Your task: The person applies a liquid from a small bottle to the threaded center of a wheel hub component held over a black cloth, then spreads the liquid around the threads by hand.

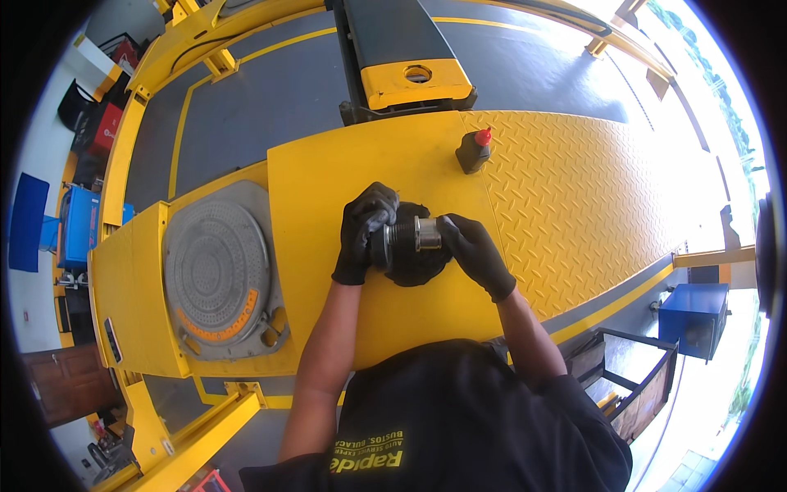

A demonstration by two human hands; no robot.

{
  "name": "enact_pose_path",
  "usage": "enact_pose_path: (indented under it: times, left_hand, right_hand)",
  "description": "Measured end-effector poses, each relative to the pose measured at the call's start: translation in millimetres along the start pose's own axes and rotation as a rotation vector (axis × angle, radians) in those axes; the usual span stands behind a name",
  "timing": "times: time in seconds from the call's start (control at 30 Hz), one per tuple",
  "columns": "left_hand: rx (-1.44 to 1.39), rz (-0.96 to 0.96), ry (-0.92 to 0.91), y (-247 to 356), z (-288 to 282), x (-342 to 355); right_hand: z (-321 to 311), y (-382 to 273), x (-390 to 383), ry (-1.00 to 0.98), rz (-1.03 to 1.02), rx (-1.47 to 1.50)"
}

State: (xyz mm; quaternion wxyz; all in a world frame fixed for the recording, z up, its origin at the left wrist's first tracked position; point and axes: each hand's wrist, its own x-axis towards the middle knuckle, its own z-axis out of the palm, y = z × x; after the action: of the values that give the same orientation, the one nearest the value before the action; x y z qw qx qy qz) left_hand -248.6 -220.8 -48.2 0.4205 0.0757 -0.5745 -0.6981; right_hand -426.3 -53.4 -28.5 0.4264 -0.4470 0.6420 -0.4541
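Note:
Both of my hands are in black gloves over the yellow platform (328,156). Between them is a cylindrical part (428,234) with a silver metal collar and dark ridges; its exact kind I cannot make out. My left hand (366,230) is closed around its left end, with curled fingers. At the silver end, my right hand (475,252) grips with thumb and fingers. A black rounded thing (420,271) shows just under the part; whether it is joined to it is unclear. Beyond my right hand stands a small dark bottle (472,156) with a red cap.
A grey round turntable plate (215,262) is set in the platform to my left. Diamond-patterned yellow plate (566,205) covers the right side. A black and yellow beam (410,49) lies ahead. A blue box (693,320) and a dark-framed cart (627,373) stand at right.

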Motion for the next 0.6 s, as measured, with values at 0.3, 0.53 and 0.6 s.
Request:
enact_pose_path:
  times: [0.3, 0.53, 0.6]
  left_hand:
    - [-0.006, -0.021, 0.001, 2.3, 0.9, 0.4]
    - [-0.001, 0.01, 0.007, 0.1, -2.4, 0.4]
    - [-0.024, 0.01, 0.011, 0.0, -0.9, 0.4]
  right_hand:
    - [12.5, -28.9, -10.9, 0.214, -0.345, -0.197]
    - [8.4, -34.8, -12.1, 0.007, -0.173, -0.104]
    - [8.5, -37.0, -11.4, 0.133, -0.491, -0.409]
